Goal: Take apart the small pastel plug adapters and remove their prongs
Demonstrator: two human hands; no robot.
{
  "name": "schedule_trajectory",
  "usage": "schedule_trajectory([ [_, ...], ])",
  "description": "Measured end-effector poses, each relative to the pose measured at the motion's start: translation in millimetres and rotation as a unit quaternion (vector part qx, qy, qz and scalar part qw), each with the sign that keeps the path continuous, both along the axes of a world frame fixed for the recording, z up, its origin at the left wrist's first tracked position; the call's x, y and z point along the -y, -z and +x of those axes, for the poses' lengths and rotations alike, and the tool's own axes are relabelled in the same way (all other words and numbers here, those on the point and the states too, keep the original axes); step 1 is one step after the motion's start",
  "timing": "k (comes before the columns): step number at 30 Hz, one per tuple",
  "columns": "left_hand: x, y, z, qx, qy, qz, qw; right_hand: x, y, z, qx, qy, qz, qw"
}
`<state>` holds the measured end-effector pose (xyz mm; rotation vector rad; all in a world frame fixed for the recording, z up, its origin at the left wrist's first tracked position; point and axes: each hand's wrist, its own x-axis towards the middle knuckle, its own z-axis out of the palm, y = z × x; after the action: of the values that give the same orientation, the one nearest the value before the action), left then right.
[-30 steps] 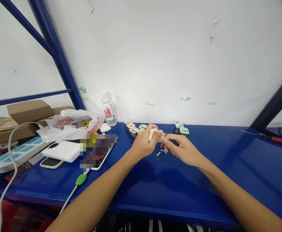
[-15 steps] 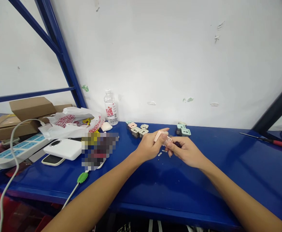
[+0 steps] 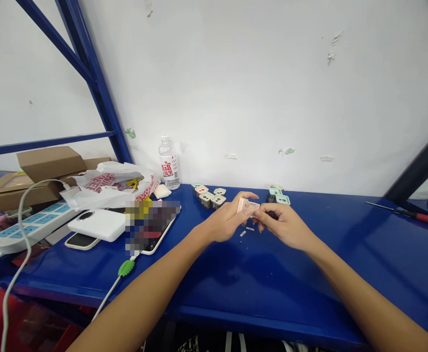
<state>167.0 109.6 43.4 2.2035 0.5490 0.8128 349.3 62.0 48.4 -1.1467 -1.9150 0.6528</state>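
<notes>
My left hand (image 3: 226, 221) and my right hand (image 3: 285, 225) meet above the blue shelf (image 3: 258, 274), both pinching a small pink square plastic part (image 3: 246, 206) between their fingertips. Under the hands lie tiny loose metal pieces (image 3: 246, 231). Behind the left hand sits a cluster of small pastel square parts (image 3: 209, 195). A second small group of green parts (image 3: 279, 196) lies behind the right hand.
A water bottle (image 3: 169, 164) stands at the wall. At the left lie a printed plastic bag (image 3: 107, 188), a white power bank (image 3: 97, 224), a phone (image 3: 151, 230), a power strip (image 3: 27, 227) and cardboard boxes (image 3: 40, 171). A red-handled screwdriver (image 3: 415, 213) rests at the far right.
The pink part has tipped from upright to nearly flat between my fingers. Both hands have shifted slightly right and closed tighter around it.
</notes>
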Motion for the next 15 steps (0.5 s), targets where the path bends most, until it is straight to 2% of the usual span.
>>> schedule_trajectory([
  [4, -8, -2.9, -4, -0.061, -0.007, 0.035, 0.997, -3, 1.3, 2, 0.033, 0.017, -0.039, 0.999],
  [7, -16, -6.0, -7, -0.084, -0.037, 0.081, 0.992, -5, 2.4, 3, 0.055, 0.02, -0.064, 0.996],
  [15, -26, -20.6, -23, -0.187, -0.096, 0.116, 0.971, -11, 6.9, 14, 0.09, 0.079, -0.097, 0.988],
])
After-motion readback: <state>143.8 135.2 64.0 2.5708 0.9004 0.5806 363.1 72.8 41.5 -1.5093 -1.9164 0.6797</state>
